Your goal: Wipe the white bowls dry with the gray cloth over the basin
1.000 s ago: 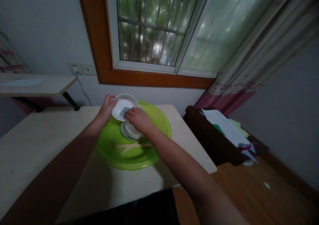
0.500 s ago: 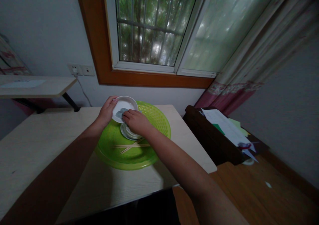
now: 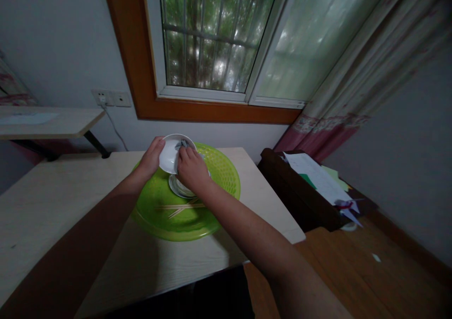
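My left hand [image 3: 151,156] grips the left rim of a white bowl [image 3: 168,158], which is tilted so its inside faces me. Inside it, my right hand [image 3: 192,168] presses a grey-blue cloth [image 3: 183,143] against the upper right of the wall; most of the cloth is hidden by the fingers. Below the bowl, a stack of white dishes [image 3: 175,187] rests in a round green plastic basket [image 3: 183,234], partly covered by my right hand. Crossed wooden chopsticks [image 3: 180,207] lie in the basket in front of the stack.
The basket stands on a pale wooden table [image 3: 70,206] whose right edge drops to the floor. A raised shelf [image 3: 63,126] is at the left. Beyond the table's right side sits a dark brown piece of furniture [image 3: 286,187] with papers [image 3: 318,173] on top. A window is behind.
My right hand has moved the cloth from the lower part of the bowl's inside up to its upper right. My left hand keeps its hold on the rim.
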The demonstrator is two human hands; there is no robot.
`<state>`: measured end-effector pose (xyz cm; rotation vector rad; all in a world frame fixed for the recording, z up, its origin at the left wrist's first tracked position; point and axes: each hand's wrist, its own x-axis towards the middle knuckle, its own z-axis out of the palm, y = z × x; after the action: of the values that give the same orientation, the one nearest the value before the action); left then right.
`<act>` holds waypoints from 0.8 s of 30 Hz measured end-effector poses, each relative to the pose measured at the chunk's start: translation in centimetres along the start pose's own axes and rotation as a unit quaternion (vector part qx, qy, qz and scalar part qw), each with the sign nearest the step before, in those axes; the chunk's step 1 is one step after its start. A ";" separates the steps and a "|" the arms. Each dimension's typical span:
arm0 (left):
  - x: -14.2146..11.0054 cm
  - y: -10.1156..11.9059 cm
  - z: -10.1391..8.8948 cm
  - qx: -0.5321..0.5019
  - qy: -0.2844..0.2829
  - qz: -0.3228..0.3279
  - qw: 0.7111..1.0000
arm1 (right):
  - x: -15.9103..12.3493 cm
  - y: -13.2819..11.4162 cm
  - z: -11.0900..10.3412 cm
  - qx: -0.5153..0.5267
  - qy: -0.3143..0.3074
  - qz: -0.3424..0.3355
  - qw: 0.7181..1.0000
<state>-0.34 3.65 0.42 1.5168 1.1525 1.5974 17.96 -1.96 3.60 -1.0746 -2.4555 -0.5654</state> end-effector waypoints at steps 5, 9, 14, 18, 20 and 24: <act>-0.1 -0.1 -0.2 0.020 0.019 0.004 1.000 | 0.0 0.1 0.1 0.005 -0.052 -0.005 0.999; -0.2 0.4 -0.1 0.030 0.025 0.006 0.999 | -0.2 0.6 0.3 0.008 -0.067 -0.062 0.996; -0.3 0.6 -0.1 0.038 0.019 0.013 0.999 | -0.3 1.1 0.6 0.031 -0.046 -0.141 0.989; -0.3 0.6 -0.1 0.056 -0.006 0.022 0.998 | -0.3 1.0 0.8 0.044 -0.008 -0.156 0.987; -0.2 0.6 0.0 0.064 -0.019 0.026 0.997 | -0.3 1.0 0.8 0.046 -0.002 -0.147 0.988; -0.2 0.6 0.2 0.053 -0.038 0.031 0.997 | -0.3 0.8 0.7 0.046 -0.002 -0.092 0.995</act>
<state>-0.09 3.23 0.81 1.6817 1.1754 1.5256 18.67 -1.29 3.06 -0.8203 -2.5744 -0.4986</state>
